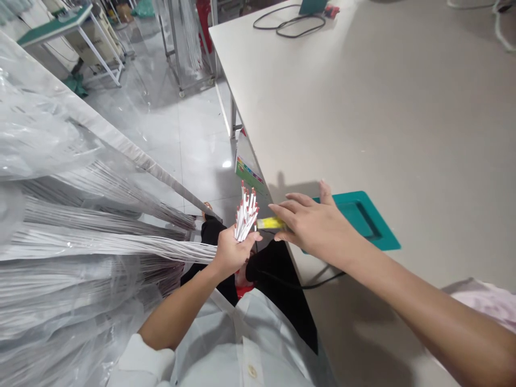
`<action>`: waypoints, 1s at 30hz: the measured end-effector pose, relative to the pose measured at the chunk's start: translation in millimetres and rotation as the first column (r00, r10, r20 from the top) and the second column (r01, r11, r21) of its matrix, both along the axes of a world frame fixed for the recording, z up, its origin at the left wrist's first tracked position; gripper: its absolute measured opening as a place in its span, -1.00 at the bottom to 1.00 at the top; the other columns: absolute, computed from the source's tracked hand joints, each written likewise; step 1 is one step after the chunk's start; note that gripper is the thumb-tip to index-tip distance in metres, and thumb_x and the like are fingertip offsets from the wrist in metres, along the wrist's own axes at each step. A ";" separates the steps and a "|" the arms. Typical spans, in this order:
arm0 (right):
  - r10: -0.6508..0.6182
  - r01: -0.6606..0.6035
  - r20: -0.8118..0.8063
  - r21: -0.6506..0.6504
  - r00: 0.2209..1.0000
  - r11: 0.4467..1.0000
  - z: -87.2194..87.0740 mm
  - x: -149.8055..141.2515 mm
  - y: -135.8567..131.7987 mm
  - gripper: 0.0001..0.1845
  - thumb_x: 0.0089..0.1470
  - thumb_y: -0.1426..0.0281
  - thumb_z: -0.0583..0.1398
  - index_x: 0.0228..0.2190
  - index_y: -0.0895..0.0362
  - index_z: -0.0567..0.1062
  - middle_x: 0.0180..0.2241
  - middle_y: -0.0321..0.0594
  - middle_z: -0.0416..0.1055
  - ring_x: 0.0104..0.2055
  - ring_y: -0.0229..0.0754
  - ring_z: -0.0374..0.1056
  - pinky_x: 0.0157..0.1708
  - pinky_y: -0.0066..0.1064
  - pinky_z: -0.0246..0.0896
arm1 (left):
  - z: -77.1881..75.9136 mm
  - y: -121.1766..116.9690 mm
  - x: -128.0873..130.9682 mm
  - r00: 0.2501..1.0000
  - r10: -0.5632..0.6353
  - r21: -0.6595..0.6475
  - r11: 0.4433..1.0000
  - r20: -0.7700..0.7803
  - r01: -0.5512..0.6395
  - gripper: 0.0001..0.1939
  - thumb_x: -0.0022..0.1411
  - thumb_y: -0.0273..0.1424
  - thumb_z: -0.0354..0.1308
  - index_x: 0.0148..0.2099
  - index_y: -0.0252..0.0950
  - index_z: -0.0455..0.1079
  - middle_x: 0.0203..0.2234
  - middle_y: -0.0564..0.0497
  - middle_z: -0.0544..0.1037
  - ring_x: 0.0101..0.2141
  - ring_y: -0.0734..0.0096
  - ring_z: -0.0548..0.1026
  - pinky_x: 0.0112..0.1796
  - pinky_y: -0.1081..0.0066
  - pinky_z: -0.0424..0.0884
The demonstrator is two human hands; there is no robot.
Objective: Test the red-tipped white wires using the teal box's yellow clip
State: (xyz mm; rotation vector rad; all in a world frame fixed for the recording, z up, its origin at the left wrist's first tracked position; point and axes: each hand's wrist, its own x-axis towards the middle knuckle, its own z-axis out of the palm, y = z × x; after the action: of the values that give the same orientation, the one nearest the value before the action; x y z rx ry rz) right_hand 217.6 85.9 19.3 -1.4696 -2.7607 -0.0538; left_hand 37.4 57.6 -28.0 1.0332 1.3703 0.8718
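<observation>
My left hand [234, 250] is closed around a thick bundle of white wires [246, 217]. Their red and copper-coloured ends fan out above the fist, while the rest trails off to the left. My right hand [308, 220] is over the table edge with its fingers stretched and apart. Between its thumb and index finger shows a yellow strip-like piece [269, 223], pointing at the wire ends; its kind and its far end are hidden. A teal base or tray [381, 231] with a dark recess lies on the table, partly under my right hand and forearm.
The pale table [363, 107] fills the right side. A black cord [322, 285] hangs over its near edge, and another cable [300, 24] lies coiled at the far end. Racked wires in clear plastic [72, 242] crowd the left. A wheeled rack [181, 59] stands beyond.
</observation>
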 end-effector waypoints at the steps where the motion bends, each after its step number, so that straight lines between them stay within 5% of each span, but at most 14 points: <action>1: -0.003 0.003 -0.006 -0.001 1.000 1.000 -1.2 0.3 0.1 -0.62 0.05 0.27 0.17 -0.09 0.14 0.41 -0.20 -0.04 0.48 -0.03 0.12 0.28 0.06 0.27 -0.30 | -0.3 -0.6 -1.0 1.000 0.003 0.003 1.000 0.001 -0.003 -0.64 -0.02 -0.40 0.23 -0.12 -0.36 0.48 -0.52 -0.02 0.57 -0.65 0.54 0.36 -0.64 0.55 0.26; 11: 0.059 -0.054 -0.163 0.035 0.985 0.998 3.7 1.8 -6.5 -0.47 0.07 0.05 0.06 -0.07 0.16 0.41 -0.14 -0.03 0.46 0.00 0.07 0.27 0.07 0.20 -0.23 | 11.2 -7.8 -12.5 0.998 -0.009 -0.036 0.999 0.065 0.012 -0.45 0.03 -0.36 0.18 0.09 -0.42 0.31 -0.53 -0.01 0.56 -0.77 0.69 0.17 -0.71 0.55 0.15; 17: 0.018 -0.008 -0.077 0.134 0.997 0.991 9.0 -7.7 -20.0 -0.65 0.11 0.33 0.09 -0.08 0.19 0.42 -0.10 -0.01 0.44 0.03 0.12 0.24 0.08 0.19 -0.20 | 16.9 -9.8 -15.6 0.996 -0.023 -0.034 0.999 0.085 0.026 -0.45 0.02 -0.38 0.16 0.10 -0.40 0.30 -0.55 0.02 0.56 -0.76 0.67 0.17 -0.71 0.54 0.15; 22: -0.029 0.024 0.088 0.050 0.996 0.998 10.4 -7.5 -14.4 -0.78 0.10 0.43 0.09 -0.25 0.15 0.51 -0.31 -0.09 0.52 -0.01 0.13 0.27 0.06 0.23 -0.26 | 14.6 -9.8 -12.2 0.996 0.004 -0.038 0.999 0.086 -0.001 -0.48 0.03 -0.39 0.14 0.08 -0.40 0.31 -0.52 0.02 0.56 -0.77 0.67 0.17 -0.72 0.54 0.13; 30: -0.004 0.010 0.081 -0.066 0.997 0.998 16.8 -5.2 -5.8 -0.69 0.10 0.48 0.06 -0.12 0.10 0.46 -0.14 -0.05 0.46 0.05 0.14 0.23 0.01 0.31 -0.25 | 10.6 -4.3 -5.7 0.997 -0.020 -0.018 1.000 0.077 0.021 -0.49 0.02 -0.37 0.15 0.06 -0.41 0.33 -0.48 -0.03 0.57 -0.77 0.67 0.17 -0.71 0.54 0.14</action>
State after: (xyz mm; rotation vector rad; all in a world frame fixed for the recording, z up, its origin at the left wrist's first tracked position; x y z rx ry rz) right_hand 212.4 80.1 36.1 -1.5260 -2.8475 -0.0224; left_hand 31.7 53.3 -17.5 0.9879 1.2990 0.8731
